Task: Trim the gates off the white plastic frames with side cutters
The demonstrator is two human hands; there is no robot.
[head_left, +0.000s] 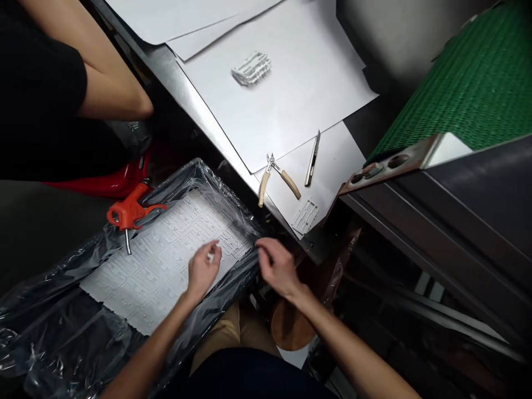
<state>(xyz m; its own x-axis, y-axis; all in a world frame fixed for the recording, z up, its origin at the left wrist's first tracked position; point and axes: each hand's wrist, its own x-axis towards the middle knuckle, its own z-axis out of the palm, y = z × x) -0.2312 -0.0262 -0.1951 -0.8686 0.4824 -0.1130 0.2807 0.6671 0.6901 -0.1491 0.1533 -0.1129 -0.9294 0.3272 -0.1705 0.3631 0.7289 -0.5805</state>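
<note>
As the head view looks down, the left hand [203, 271] is over a white patterned sheet [166, 266], fingers curled in, thumb bent toward the forefinger. Whether it pinches anything, or touches the sheet, I cannot tell. Right hand [279, 269]: off the sheet's corner, at the side of the tray [241, 278], forefinger leading, the other fingers folded. Cannot tell if something small sits between its fingertips.

Sheet lies below and to the left of the left hand, in the tray, which is lined with crinkled clear plastic. Farther left of that hand, an orange blow gun [129, 213] rests at the tray's far edge, its metal nozzle over the sheet.

Beyond the right hand, worktop [203, 111] spread with white paper [311, 72]. Nearest the hand there: a small slotted white piece [306, 217], lying flat. Past it, nippers [265, 185], pale handles splayed, and a cutter knife [312, 160] just beside. Farther out, a bundle of thin white pieces [251, 69].

Well right of the right hand, green mesh [469, 83] behind a dark metal frame. Beyond the left hand, another person's bent arm [108, 83].
</note>
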